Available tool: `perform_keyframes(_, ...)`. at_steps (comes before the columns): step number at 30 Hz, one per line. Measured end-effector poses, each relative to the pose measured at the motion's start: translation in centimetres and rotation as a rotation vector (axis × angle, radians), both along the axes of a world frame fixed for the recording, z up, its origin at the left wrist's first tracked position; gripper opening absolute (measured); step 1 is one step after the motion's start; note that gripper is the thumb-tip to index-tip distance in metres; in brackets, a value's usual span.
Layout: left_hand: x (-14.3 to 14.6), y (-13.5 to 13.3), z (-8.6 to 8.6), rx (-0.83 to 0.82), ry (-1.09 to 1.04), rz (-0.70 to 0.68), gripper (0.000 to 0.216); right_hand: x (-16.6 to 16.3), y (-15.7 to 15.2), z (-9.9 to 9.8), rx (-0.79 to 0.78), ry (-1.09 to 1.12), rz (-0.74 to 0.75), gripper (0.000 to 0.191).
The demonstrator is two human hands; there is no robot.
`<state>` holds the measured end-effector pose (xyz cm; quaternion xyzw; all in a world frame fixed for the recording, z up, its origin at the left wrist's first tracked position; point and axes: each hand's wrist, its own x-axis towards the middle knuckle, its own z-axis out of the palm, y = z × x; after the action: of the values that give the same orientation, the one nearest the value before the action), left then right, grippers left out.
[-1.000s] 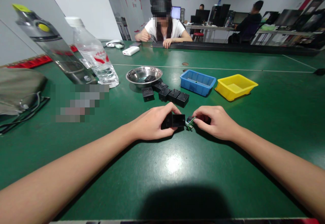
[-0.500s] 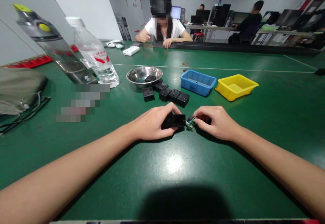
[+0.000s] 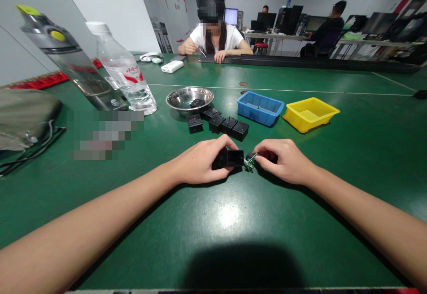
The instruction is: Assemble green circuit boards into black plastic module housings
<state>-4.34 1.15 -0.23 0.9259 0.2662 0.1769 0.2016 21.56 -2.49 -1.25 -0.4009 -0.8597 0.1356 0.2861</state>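
Observation:
My left hand (image 3: 200, 163) rests on the green table (image 3: 220, 223), its fingers closed round a small black plastic casing (image 3: 230, 158). Just to the right, my right hand (image 3: 283, 160) pinches a small green circuit board (image 3: 251, 161), whose end points at the open side of the casing. Behind my hands lies a row of several more black casings (image 3: 222, 124). One further black piece sits inside a steel bowl (image 3: 182, 102).
A blue tray (image 3: 247, 106) and a yellow tray (image 3: 298, 122) stand behind to the right. Two water bottles (image 3: 125, 78) stand at the left, beside a grey bag (image 3: 23, 116) with cables. Another person (image 3: 215, 34) sits at the table's far side.

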Motion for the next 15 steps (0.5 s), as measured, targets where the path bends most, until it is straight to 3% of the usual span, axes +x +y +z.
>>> perform_keyframes(15,0.01,-0.07,0.08,-0.006,0.008,0.002,0.036,-0.02,0.01,0.0,0.003,-0.002,0.003,0.008)
